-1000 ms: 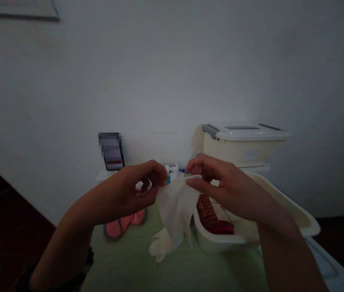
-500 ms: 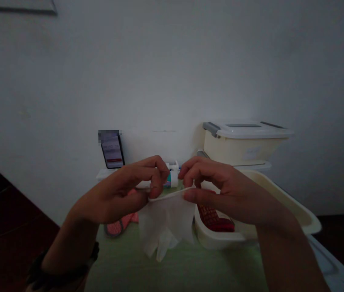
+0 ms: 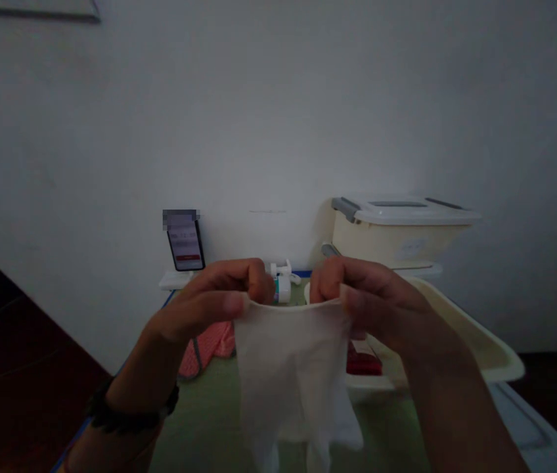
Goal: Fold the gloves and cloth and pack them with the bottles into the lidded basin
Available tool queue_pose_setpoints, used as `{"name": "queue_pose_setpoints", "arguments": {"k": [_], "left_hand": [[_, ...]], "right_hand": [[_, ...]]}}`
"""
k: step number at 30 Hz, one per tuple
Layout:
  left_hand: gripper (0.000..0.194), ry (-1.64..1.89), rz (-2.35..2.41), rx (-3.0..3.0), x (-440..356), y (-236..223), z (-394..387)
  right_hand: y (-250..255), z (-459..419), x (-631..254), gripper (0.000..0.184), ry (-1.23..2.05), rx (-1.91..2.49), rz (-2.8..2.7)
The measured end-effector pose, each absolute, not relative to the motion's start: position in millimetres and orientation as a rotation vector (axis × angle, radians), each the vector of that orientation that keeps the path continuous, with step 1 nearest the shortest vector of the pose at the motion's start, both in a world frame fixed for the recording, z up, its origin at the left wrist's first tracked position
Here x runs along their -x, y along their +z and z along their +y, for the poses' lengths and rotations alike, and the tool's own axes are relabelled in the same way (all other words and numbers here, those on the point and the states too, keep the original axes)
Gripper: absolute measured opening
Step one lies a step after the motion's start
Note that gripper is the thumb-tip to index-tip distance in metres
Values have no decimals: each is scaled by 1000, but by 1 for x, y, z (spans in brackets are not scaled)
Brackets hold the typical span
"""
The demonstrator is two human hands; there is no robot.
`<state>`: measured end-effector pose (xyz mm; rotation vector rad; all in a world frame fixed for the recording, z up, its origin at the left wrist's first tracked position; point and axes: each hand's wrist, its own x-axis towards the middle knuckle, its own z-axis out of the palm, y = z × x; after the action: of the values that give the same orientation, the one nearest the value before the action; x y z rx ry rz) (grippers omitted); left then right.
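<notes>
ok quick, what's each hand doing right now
Left hand: closed, pinching one side of the white glove at its top edge.
Right hand: closed, pinching the other side.

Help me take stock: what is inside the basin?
A red pack shows inside the basin. The glove, right hand and forearm cover parts of it, so anything there is hidden.

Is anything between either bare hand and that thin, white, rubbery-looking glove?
Nothing visible: the bare left hand and bare right hand directly pinch the thin, white, rubbery-looking glove, one at each upper corner.
</notes>
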<state>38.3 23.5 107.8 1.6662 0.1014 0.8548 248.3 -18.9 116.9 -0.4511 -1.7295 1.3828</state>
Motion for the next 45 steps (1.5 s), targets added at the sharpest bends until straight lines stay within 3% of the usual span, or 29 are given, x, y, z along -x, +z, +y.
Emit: {"name": "queue_pose_setpoints", "arguments": {"k": [4,10,16,22,32,40,45], "left_hand": [[33,814,322,-1828,-31,107,31],[16,734,466,-2061,-29,110,37],[30,829,582,-2048,-29,108,38],[40,787,483,-2017,-28,107,38],[29,712,373,-1884,-27,108,32],[23,732,379,-1811,-31,112,26],[27,757,369,-1851,-27,111,26]], "right_hand": [[118,-15,-244,26,1194,731,-1865],[118,-11,-246,18,1062,928,-2039],[118,-11,-249,26,886,1041,-2041],[117,-10,-245,35,871,1026,-2017],[116,-14,-244,38,975,896,-2024],[116,-20,-244,27,1190,835,-1921],[115,-20,-240,26,1120,810,-1913]]}}
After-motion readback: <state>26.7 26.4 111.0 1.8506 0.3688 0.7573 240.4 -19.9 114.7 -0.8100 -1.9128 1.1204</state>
